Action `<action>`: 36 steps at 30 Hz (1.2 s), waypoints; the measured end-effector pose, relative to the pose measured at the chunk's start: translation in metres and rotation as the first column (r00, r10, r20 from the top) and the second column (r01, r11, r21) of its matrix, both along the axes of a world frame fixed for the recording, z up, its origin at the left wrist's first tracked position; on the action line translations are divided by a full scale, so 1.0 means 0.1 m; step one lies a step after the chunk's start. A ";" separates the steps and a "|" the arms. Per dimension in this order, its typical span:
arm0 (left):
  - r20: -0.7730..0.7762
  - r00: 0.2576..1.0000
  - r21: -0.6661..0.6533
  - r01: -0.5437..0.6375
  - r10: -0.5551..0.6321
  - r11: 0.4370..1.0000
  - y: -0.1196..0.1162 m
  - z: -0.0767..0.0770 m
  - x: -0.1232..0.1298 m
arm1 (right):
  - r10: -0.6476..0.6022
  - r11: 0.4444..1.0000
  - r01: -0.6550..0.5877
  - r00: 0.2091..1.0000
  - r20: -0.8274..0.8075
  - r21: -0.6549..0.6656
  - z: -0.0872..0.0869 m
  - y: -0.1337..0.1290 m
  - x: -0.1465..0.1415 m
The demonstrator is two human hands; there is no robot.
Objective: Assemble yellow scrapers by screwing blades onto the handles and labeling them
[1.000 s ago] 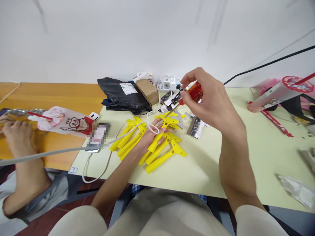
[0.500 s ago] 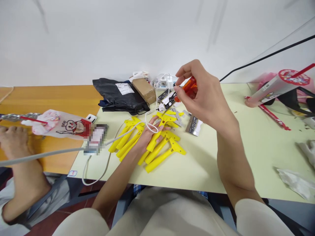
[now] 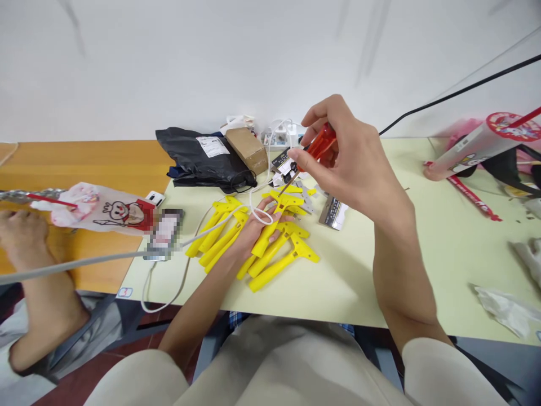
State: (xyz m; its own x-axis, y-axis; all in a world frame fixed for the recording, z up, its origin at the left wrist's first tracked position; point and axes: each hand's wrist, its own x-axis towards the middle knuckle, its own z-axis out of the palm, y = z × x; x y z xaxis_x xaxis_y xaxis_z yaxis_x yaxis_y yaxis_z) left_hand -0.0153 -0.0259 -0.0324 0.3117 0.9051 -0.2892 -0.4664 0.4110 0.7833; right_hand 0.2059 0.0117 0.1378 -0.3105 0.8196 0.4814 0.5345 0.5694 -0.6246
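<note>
My right hand (image 3: 349, 155) grips a screwdriver (image 3: 322, 142) by its red see-through handle, thumb and fingers around it. The metal shaft slants down to the head of a yellow scraper (image 3: 267, 232), where the tip seems to touch. My left hand (image 3: 252, 228) is closed on that scraper, partly under it. More yellow scrapers (image 3: 276, 272) lie on the pale table on both sides of my left hand. Grey metal blades (image 3: 305, 198) and a black-and-white packet (image 3: 333, 212) are just behind and to the right.
A black plastic bag (image 3: 203, 163), a cardboard box (image 3: 247, 148) and a power strip (image 3: 279, 138) stand by the wall. White cables cross near my left hand. A phone (image 3: 164, 231) and another person's arm (image 3: 46, 304) are left; a cup (image 3: 482, 148) is right.
The screwdriver handle has turned and tilted a little within my right hand, and my fingers have shifted on it. The whole view has moved slightly; my left hand still holds the scraper.
</note>
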 end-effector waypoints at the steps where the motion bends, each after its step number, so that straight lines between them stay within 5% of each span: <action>1: 0.000 1.000 0.003 0.005 -0.005 1.000 0.00 -0.01 0.00 | 0.000 1.000 0.000 1.000 -0.002 -0.005 0.00 0.00 0.00; 9: 0.015 1.000 0.003 0.001 -0.001 1.000 0.02 -0.04 0.00 | 0.018 0.994 -0.014 0.999 -0.036 0.109 -0.09 0.06 -0.01; 15: 0.044 0.999 -0.005 0.024 -0.024 1.000 0.01 -0.05 -0.02 | 0.104 0.994 -0.102 0.992 -0.075 0.031 -0.03 0.03 -0.01; 36: -0.050 0.999 -0.026 -0.012 0.011 1.000 0.00 0.00 0.01 | 0.022 1.000 -0.021 1.000 -0.021 0.007 -0.03 0.06 0.00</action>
